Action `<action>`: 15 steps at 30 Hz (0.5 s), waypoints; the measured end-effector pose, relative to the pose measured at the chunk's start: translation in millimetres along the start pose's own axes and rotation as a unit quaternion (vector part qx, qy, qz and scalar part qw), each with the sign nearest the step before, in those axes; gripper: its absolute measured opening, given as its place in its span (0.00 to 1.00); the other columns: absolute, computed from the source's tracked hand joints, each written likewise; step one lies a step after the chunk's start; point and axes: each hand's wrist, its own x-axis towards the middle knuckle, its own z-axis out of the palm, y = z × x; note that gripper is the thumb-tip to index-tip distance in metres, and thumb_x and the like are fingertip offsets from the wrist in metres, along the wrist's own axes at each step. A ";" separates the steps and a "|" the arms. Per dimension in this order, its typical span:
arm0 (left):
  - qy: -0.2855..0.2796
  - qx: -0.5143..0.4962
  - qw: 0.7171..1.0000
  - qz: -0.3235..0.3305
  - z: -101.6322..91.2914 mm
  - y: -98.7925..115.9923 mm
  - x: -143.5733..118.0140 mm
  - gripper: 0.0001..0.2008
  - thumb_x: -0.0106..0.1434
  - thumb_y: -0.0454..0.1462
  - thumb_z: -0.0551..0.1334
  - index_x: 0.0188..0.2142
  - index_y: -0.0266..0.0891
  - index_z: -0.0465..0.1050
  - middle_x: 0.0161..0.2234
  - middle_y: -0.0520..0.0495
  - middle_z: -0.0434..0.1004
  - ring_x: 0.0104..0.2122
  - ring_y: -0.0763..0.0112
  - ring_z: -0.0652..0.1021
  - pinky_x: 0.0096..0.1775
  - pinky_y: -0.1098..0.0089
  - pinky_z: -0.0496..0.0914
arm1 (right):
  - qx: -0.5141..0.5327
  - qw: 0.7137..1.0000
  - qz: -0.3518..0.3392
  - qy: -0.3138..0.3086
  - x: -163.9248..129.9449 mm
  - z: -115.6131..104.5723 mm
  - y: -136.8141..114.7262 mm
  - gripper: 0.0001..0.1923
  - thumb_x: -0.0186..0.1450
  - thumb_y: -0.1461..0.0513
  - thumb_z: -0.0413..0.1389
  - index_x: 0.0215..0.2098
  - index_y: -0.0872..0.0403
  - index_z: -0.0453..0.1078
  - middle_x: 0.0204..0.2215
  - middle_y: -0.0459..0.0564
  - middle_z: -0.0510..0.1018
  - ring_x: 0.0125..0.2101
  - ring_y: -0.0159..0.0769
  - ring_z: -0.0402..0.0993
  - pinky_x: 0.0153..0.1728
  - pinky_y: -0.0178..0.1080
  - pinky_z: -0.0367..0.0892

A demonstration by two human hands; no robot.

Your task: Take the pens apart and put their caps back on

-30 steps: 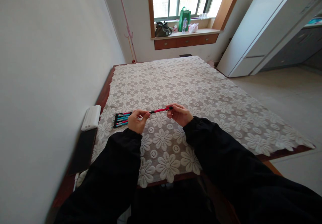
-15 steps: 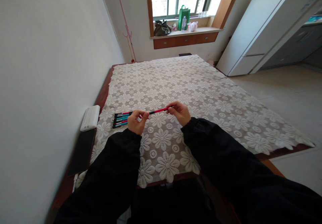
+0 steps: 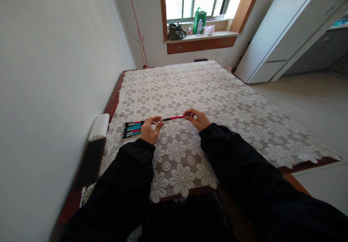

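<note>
A slim red-and-black pen (image 3: 173, 118) is held level above the cloth, between my two hands. My left hand (image 3: 150, 130) is curled at the pen's left end, its index fingertip against it and its thumb just below. My right hand (image 3: 199, 119) pinches the right end between thumb and fingers. Left of my left hand, several red, blue and black pens (image 3: 132, 129) lie side by side on the white floral tablecloth (image 3: 176, 149); my hand hides their right ends.
A white power bank-like box (image 3: 99, 127) and a dark flat object (image 3: 90, 163) lie along the table's left edge by the wall. Beyond the table, a green bag (image 3: 199, 21) and a dark bag (image 3: 176, 32) rest on the windowsill. A white fridge (image 3: 282, 35) stands at the right.
My right hand has shifted slightly to the right along with the pen. My left thumb and index finger have parted a little, and a pale tip shows at the pen's left end.
</note>
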 end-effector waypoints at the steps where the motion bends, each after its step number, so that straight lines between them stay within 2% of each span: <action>1: 0.000 0.009 1.000 -0.001 0.5 -1.1 0.2 0.12 0.64 0.42 0.66 0.46 0.42 0.77 0.42 0.46 0.82 0.40 0.64 0.79 0.43 0.64 0.74 | -0.012 1.000 0.017 0.001 4.2 -9.5 11.5 0.08 0.62 0.56 0.61 0.37 0.50 0.78 0.31 0.47 0.81 0.31 0.37 0.74 0.35 0.39 0.70; 4: -0.011 0.051 0.999 0.004 1.1 -2.7 -0.1 0.10 0.65 0.41 0.65 0.44 0.43 0.78 0.42 0.45 0.82 0.44 0.61 0.78 0.46 0.61 0.74 | -0.072 0.992 0.099 0.032 12.8 -48.1 51.7 0.07 0.59 0.57 0.61 0.34 0.51 0.77 0.31 0.48 0.81 0.32 0.38 0.75 0.36 0.41 0.70; 8: -0.072 0.079 0.993 0.039 0.8 -0.3 -1.6 0.06 0.66 0.40 0.63 0.39 0.43 0.79 0.40 0.46 0.82 0.45 0.60 0.78 0.50 0.60 0.72 | -0.217 0.951 0.204 0.084 10.3 -92.0 92.8 0.05 0.57 0.61 0.60 0.32 0.51 0.78 0.29 0.49 0.81 0.32 0.41 0.75 0.38 0.43 0.70; 11: -0.069 0.092 0.992 0.044 0.0 4.4 -2.0 0.06 0.66 0.39 0.63 0.38 0.44 0.79 0.40 0.46 0.83 0.45 0.60 0.79 0.52 0.59 0.71 | -0.318 0.919 0.213 0.097 5.1 -101.7 103.2 0.07 0.58 0.63 0.59 0.33 0.51 0.79 0.36 0.52 0.82 0.38 0.44 0.76 0.44 0.46 0.70; 15: -0.055 0.095 0.993 0.036 -1.0 8.1 -1.8 0.05 0.65 0.39 0.63 0.37 0.44 0.79 0.39 0.46 0.83 0.45 0.60 0.78 0.52 0.59 0.71 | -0.364 0.910 0.180 0.080 2.6 -98.0 103.7 0.08 0.61 0.62 0.57 0.35 0.50 0.80 0.40 0.54 0.81 0.42 0.47 0.74 0.47 0.49 0.69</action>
